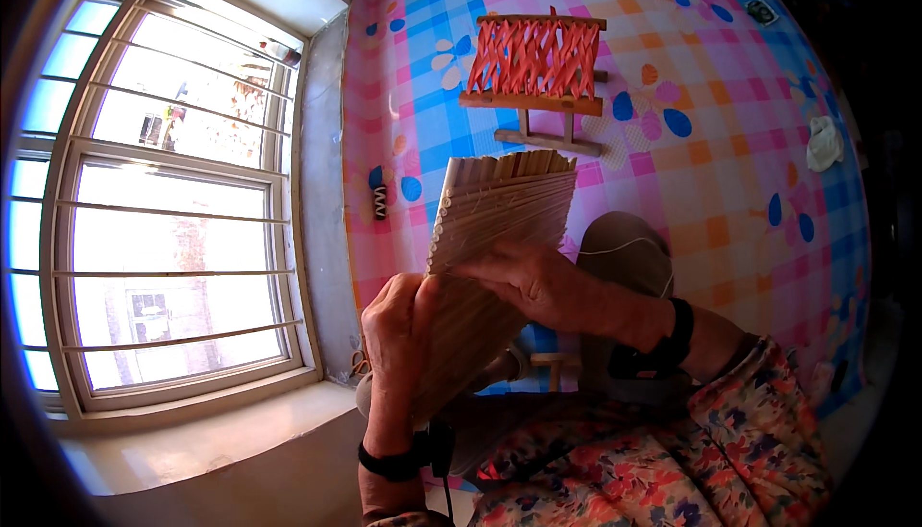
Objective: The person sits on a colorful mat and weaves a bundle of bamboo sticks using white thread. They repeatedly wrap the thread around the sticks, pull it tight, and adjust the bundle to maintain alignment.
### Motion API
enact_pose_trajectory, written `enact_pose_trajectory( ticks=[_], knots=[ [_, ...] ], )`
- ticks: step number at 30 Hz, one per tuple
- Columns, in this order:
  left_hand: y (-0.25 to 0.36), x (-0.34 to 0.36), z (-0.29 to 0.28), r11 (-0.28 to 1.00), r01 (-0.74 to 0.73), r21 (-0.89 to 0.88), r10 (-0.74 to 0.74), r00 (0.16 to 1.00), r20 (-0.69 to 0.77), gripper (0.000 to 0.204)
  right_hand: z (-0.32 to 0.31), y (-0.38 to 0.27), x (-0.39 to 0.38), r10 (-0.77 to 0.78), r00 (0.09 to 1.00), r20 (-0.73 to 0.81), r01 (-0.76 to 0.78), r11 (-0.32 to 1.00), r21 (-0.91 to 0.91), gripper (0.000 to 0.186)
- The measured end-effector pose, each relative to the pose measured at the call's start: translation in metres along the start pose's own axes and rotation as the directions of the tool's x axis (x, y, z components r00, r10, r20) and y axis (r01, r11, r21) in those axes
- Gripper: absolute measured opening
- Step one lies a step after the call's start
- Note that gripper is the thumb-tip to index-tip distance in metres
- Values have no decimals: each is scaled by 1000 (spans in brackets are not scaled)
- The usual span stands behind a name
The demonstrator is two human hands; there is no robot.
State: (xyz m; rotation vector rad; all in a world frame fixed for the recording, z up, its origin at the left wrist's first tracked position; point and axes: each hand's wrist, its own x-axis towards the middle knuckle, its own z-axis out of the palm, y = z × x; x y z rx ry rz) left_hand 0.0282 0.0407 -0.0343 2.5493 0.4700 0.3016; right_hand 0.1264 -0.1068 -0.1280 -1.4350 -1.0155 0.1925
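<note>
A stiff mat of pale stalks (pixel 504 196), laid side by side in crossing layers, stands tilted over my lap. My left hand (pixel 394 325) is closed around its left edge, thumb at the rim. Across the mat's face reaches my right hand (pixel 528 279), its fingers bent and drawn together near that same edge. What those fingers pinch, if anything, is hidden. A thin white thread (pixel 624 246) curves over my right knee (pixel 624 229), beginning beside my right hand. The lower part of the mat is in shadow behind my forearms.
A small wooden folding stool (pixel 533 102) with a red woven strap seat stands ahead on the checked floor covering (pixel 720 143). At the left are a barred window (pixel 173 272) and its sill (pixel 211 431). A white crumpled cloth (pixel 824 145) lies far right, a dark coiled item (pixel 380 202) by the wall.
</note>
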Motion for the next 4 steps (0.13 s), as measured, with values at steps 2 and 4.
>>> enact_pose_trajectory(
  ticks=[2,4],
  knots=[
    [-1,0,0,1000,4,-8,-4,1000,0,16,-1,0,0,8,1000,3,-9,999,54,26],
    [-4,-1,0,1000,8,-17,-8,1000,-2,16,-5,-3,1,56,997,52,-59,996,66,27]
  ],
)
